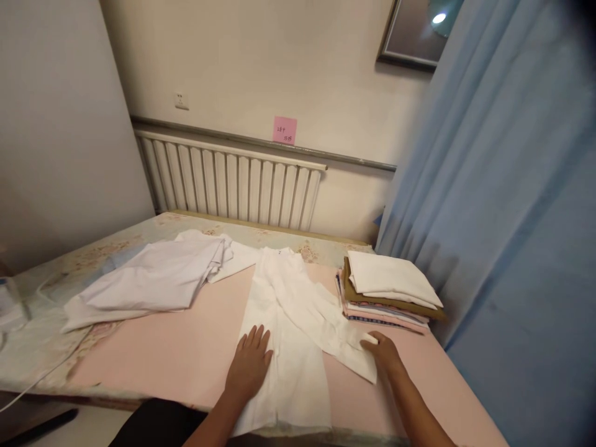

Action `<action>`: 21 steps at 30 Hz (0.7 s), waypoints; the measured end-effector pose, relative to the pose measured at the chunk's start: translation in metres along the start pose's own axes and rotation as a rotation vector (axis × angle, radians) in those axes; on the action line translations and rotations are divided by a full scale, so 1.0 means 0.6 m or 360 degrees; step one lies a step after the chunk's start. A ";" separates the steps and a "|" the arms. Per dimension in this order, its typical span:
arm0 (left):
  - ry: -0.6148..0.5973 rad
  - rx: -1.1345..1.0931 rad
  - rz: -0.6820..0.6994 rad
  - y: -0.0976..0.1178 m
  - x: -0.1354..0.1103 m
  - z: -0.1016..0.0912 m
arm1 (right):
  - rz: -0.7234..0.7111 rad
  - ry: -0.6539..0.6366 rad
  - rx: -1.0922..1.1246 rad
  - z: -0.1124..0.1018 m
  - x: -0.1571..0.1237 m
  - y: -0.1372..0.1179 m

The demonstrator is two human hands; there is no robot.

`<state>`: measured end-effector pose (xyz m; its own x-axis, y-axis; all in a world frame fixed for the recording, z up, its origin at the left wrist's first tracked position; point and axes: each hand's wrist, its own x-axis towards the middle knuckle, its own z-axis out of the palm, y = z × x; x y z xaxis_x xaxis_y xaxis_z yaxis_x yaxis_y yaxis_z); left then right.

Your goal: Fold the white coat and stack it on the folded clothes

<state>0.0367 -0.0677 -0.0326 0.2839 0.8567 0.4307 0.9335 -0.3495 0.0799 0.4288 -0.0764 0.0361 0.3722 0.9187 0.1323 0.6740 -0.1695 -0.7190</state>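
Left hand (250,364) on shirt (298,332) beside clothes stack (392,290).

Cream wall (242,68) behind; white ribbed radiator (231,180) low against it, dark rail (354,160) running just above. Power socket (181,101) above rail at left; pink handwritten note (284,130) near rail's middle. Framed picture (405,34) upper right, bright light glare (439,18) on its surface. Blue curtain (503,174) hanging in folds at right. Plain grey upright surface (60,112) at left. Table with floral cover (139,239) below radiator.
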 end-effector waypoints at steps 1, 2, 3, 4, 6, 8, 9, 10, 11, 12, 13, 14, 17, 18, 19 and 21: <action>-0.0004 -0.0003 0.0003 0.000 0.000 -0.001 | -0.0038 0.0001 0.0085 -0.007 0.000 -0.016; -0.0008 -0.0006 0.0003 0.000 0.000 -0.002 | -0.0071 0.0003 0.0174 -0.014 -0.001 -0.033; -0.0011 -0.0008 0.0002 0.001 0.000 -0.002 | -0.0098 0.0010 0.0258 -0.019 -0.002 -0.050; -0.0009 -0.0012 -0.0003 0.001 0.000 -0.003 | -0.0122 0.0035 0.0311 -0.023 -0.003 -0.067; 0.0009 -0.0024 -0.0014 0.001 0.000 -0.003 | -0.0160 0.0069 0.0318 -0.026 -0.005 -0.095; 0.0027 -0.0038 -0.0018 0.001 0.000 -0.001 | -0.0181 0.0108 0.0251 -0.023 -0.004 -0.115; 0.0029 -0.0043 -0.0016 0.000 -0.001 0.000 | -0.0188 0.0130 0.0232 -0.021 -0.002 -0.124; 0.0025 -0.0044 -0.0013 0.000 -0.001 0.001 | -0.0198 0.0158 0.0223 -0.019 0.001 -0.132; 0.0018 -0.0043 -0.0013 -0.001 -0.001 0.002 | -0.0210 0.0188 0.0218 -0.018 0.006 -0.143; 0.0011 -0.0042 -0.0016 -0.001 -0.001 0.003 | -0.0228 0.0214 0.0217 -0.018 0.010 -0.155; 0.0008 -0.0044 -0.0020 -0.002 -0.001 0.003 | -0.0248 0.0229 0.0221 -0.020 0.015 -0.171; 0.0010 -0.0048 -0.0023 -0.002 -0.001 0.004 | -0.0281 0.0242 0.0227 -0.022 0.017 -0.191; 0.0061 -0.0094 -0.0030 -0.004 -0.003 0.005 | -0.0533 0.0237 0.0267 -0.022 -0.002 -0.265; 0.0091 -0.0124 -0.0042 -0.005 -0.003 0.006 | -0.0691 0.0189 0.0287 -0.016 -0.019 -0.290; 0.0128 -0.0161 -0.0070 -0.007 -0.004 0.007 | -0.0864 0.0080 0.0293 -0.006 -0.040 -0.312; 0.0203 -0.0256 -0.0160 -0.013 -0.005 0.010 | -0.1213 -0.0160 0.0222 0.030 -0.094 -0.340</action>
<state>0.0299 -0.0653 -0.0399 0.1517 0.8391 0.5224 0.9060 -0.3294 0.2660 0.2588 -0.0873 0.1633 -0.2252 0.7928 0.5663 0.6314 0.5615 -0.5349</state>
